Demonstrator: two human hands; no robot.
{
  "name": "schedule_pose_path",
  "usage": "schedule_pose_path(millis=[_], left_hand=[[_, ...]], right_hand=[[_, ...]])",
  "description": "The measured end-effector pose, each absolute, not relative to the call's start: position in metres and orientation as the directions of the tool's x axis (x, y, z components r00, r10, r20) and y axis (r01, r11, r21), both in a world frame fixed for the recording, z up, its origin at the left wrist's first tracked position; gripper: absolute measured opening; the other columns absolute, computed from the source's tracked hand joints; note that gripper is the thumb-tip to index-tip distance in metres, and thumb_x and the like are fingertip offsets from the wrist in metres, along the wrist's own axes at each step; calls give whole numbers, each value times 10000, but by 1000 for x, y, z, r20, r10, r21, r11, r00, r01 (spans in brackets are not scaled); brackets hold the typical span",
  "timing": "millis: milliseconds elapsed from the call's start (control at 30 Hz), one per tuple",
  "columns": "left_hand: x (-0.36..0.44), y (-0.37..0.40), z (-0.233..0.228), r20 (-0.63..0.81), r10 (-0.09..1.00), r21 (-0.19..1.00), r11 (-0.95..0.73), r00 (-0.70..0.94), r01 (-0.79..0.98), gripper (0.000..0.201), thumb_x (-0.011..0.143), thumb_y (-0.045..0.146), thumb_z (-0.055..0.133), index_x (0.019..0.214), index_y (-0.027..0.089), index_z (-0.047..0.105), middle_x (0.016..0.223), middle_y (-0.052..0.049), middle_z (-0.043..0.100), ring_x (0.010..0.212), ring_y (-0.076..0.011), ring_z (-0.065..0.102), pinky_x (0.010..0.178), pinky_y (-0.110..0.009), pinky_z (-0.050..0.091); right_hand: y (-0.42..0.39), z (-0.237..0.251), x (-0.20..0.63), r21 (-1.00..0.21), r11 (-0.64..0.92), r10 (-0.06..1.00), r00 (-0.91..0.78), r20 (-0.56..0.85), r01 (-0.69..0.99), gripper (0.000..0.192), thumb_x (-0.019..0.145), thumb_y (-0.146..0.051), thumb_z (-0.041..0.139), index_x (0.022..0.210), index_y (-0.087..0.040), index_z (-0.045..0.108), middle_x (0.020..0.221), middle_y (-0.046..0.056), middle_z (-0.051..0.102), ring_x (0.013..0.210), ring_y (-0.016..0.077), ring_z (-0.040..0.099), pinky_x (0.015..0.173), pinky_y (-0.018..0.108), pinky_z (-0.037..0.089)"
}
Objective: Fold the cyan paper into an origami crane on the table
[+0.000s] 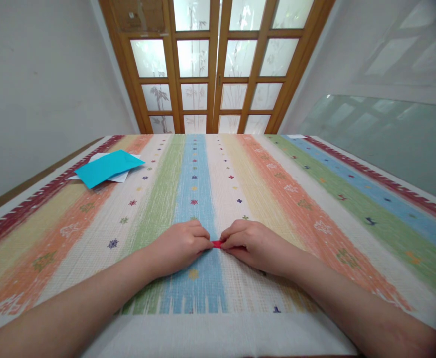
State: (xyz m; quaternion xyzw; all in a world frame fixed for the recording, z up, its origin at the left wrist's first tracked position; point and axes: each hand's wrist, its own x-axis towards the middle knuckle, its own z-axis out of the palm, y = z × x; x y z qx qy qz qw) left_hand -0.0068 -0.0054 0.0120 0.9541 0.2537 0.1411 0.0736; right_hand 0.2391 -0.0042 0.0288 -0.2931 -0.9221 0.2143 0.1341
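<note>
Between my two hands is a small red strip [217,244] that looks like folded paper; most of it is hidden by my fingers. My left hand [182,246] pinches its left end between thumb and fingers. From the other side, my right hand [257,244] pinches the right end. Both hands are low over the striped tablecloth [154,209], close to the table's near edge, with only a short red stretch showing between the fingertips.
At the far left of the table, a bright blue sheet of paper [108,168] lies over white paper [123,176]. Something flat and white [295,136] sits at the back right edge. Beyond the table stand wood-framed glass doors [212,69], with walls on both sides.
</note>
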Motion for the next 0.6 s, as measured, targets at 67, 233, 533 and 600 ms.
schedule_pose_path(millis=[67,233,533,600], left_hand=[[-5,-6,15,219,455,133,-890,863,435,210,988,158,511,984,166,721,898,-74,709,863,-200,613,797,-337,491],[-2,-8,22,151,401,-5,-914,903,407,187,994,184,518,962,144,697,872,-74,701,827,-212,584,768,-346,476],[-1,-10,28,157,397,-22,-914,904,405,153,974,167,558,923,152,702,807,-59,696,777,-204,570,709,-338,445],[-1,-10,28,162,385,-50,-916,908,397,147,973,161,560,936,152,701,815,-57,701,780,-204,573,708,-340,447]], right_hand=[[-3,28,240,-482,733,600,-791,125,480,205,952,-147,582,957,-214,776,972,54,756,924,182,672,862,316,487],[-2,26,239,-489,732,600,-788,136,473,193,966,-167,580,1026,-199,760,976,61,747,930,181,665,869,314,479],[-6,31,235,-444,729,614,-784,89,520,238,998,-207,539,1050,-196,772,996,102,713,919,204,639,843,340,479],[-7,32,234,-431,734,610,-789,77,525,248,1004,-211,532,1065,-203,772,1001,107,711,929,211,634,846,347,474]])
